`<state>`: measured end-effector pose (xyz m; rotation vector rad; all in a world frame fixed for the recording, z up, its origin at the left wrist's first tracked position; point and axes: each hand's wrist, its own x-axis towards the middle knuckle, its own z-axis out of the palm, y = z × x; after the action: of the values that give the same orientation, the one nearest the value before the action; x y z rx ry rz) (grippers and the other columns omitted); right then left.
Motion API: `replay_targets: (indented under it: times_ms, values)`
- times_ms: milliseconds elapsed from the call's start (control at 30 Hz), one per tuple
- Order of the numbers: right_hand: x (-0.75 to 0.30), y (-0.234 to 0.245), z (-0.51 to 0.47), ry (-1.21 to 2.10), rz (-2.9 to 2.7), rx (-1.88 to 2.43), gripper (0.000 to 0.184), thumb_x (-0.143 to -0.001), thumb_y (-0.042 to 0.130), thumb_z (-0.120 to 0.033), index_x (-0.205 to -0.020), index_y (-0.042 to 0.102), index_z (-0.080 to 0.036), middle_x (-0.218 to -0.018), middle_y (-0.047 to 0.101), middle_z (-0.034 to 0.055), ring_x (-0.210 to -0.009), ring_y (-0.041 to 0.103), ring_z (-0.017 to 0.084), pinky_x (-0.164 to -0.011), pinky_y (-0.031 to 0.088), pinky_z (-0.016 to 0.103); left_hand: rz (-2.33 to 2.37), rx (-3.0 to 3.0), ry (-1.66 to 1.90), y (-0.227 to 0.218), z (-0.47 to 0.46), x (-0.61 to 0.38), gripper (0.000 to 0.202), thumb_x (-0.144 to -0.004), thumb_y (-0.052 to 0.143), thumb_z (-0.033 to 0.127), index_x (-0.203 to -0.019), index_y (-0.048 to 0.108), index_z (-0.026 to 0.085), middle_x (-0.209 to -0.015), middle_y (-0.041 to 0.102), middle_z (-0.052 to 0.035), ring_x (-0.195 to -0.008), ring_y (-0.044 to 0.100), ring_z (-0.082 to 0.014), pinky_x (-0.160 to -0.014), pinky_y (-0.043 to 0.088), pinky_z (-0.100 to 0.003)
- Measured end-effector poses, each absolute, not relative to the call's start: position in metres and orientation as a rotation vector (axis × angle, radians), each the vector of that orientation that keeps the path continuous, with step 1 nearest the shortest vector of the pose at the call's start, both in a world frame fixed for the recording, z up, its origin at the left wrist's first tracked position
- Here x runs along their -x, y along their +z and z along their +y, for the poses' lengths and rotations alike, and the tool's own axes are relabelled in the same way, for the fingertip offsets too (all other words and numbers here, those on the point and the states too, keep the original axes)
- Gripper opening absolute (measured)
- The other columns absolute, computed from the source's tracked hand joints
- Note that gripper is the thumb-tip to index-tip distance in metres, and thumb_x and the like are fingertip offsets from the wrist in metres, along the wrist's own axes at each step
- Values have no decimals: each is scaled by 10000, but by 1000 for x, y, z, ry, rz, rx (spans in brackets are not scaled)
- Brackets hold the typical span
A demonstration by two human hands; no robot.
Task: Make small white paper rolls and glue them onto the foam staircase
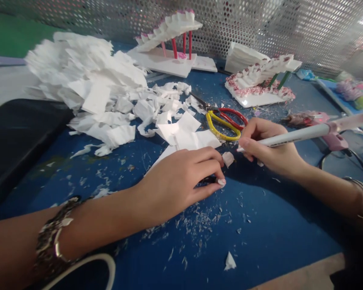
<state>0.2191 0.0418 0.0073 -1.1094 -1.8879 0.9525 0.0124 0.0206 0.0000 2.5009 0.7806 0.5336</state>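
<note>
My right hand point(275, 155) is closed around a white marker pen point(296, 136), its tip pointing left and down and its far end rising to the right. My left hand point(181, 177) rests low over the table with thumb and fingers pinched on a small white paper scrap point(221, 182) with reddish marks. Just past the left fingertips lies a loose bit of white paper point(228, 159). Scissors point(225, 125) with one red and one yellow handle lie beyond both hands, blades pointing away. Folded white paper pieces point(186, 131) lie behind my left hand.
Torn white paper point(90, 76) is heaped at the back left. Two white stair-like paper models, one on red posts point(169, 30) and one on green posts point(263, 74), stand before a perforated metal panel point(230, 20). A pink glue gun point(334, 139) lies at right. Shreds litter the blue table point(275, 241).
</note>
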Motion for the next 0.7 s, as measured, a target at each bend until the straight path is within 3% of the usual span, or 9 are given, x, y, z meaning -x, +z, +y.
replay_targets:
  times_ms: [200,367,700]
  values:
    - [-215,4,40,970,-1898,1121,245,-805,529,-265,-603,421,-179,-478,401,-58,-411,354,50,-390,258,209,725,-2672,536,-1,19,-12,169,-866,441,222,-890,603,181,-1108,604,-45,-939,584,-197,-737,432,-310]
    - [-213,4,41,871,-1926,1148,261,-793,536,-244,-582,398,-178,-476,387,-61,-424,324,47,-398,250,200,709,-2813,520,-1,19,-13,208,-875,404,222,-884,606,173,-1087,628,-44,-828,603,-193,-662,424,-309]
    - [-214,1,42,713,-2106,1176,249,-781,535,-206,-573,405,-161,-503,398,-57,-467,318,42,-428,260,184,699,-2845,504,-1,20,-13,223,-875,390,215,-858,608,172,-1043,645,-45,-770,586,-171,-648,405,-290]
